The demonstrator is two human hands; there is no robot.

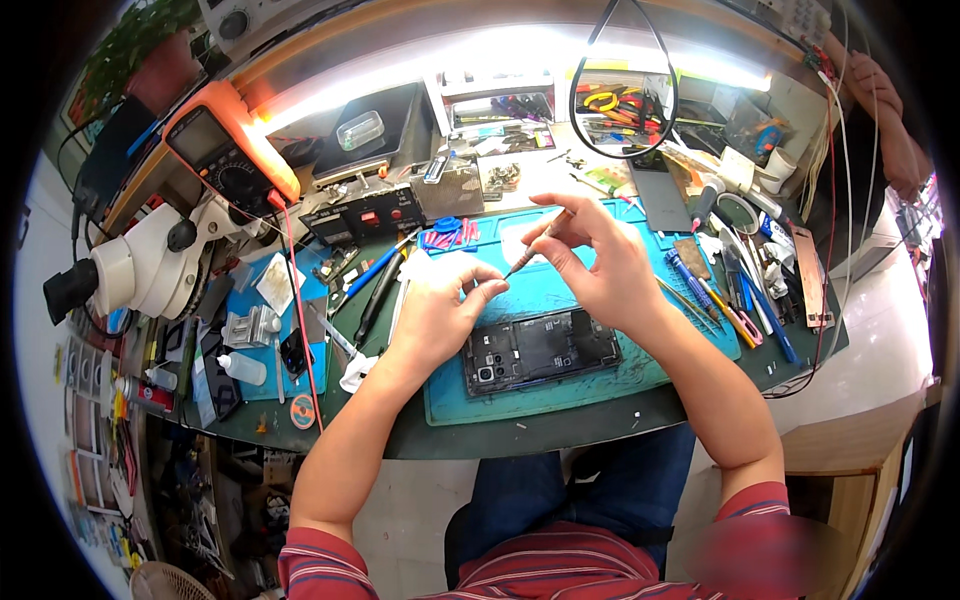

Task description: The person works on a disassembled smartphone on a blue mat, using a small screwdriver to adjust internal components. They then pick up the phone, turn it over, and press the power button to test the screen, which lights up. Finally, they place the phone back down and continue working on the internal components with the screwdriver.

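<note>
My right hand (pixel 600 260) grips a thin bronze-coloured screwdriver (pixel 538 245), slanted down toward my left hand. My left hand (pixel 445 305) pinches at the screwdriver's tip with thumb and forefinger; whatever is between them is too small to make out. Below both hands an opened black phone (pixel 540 350) lies flat on a blue work mat (pixel 470 410), its inner parts and camera rings showing. A group of small blue and pink items (pixel 450 233) sits at the mat's back left, beyond my left hand.
An orange multimeter (pixel 215 150) and white microscope (pixel 140 270) stand left, near a black powered box (pixel 365 218). Hand tools (pixel 745 300) crowd the mat's right side. A black cable loop (pixel 573 100) hangs above the bench (pixel 400 435). At upper right is another person's arm (pixel 895 140).
</note>
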